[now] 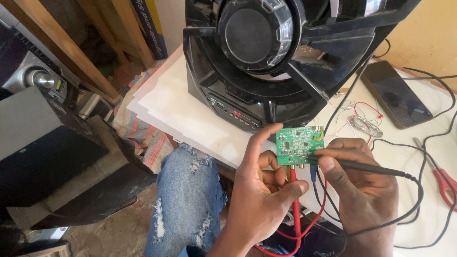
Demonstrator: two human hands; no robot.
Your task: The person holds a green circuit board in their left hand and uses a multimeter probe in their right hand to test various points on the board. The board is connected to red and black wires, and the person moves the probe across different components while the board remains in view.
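Observation:
My left hand [264, 190] holds a small green circuit board [299, 144] by its left edge, thumb on top, and pinches a red probe [295, 190] against the board's lower edge. With my right hand [362, 183] I grip a black probe [362, 166] like a pen, its metal tip touching the board's face. Thin white, red and yellow wires run from the board's top right corner toward the large black speaker [281, 62] standing just behind it.
A white tabletop [181, 109] carries the speaker, a dark phone [395, 93] at right, red-handled cutters [442, 178] and black cables [428, 143]. My knee in torn jeans [188, 195] is below. Grey audio gear [38, 123] and wooden beams [57, 43] fill the left.

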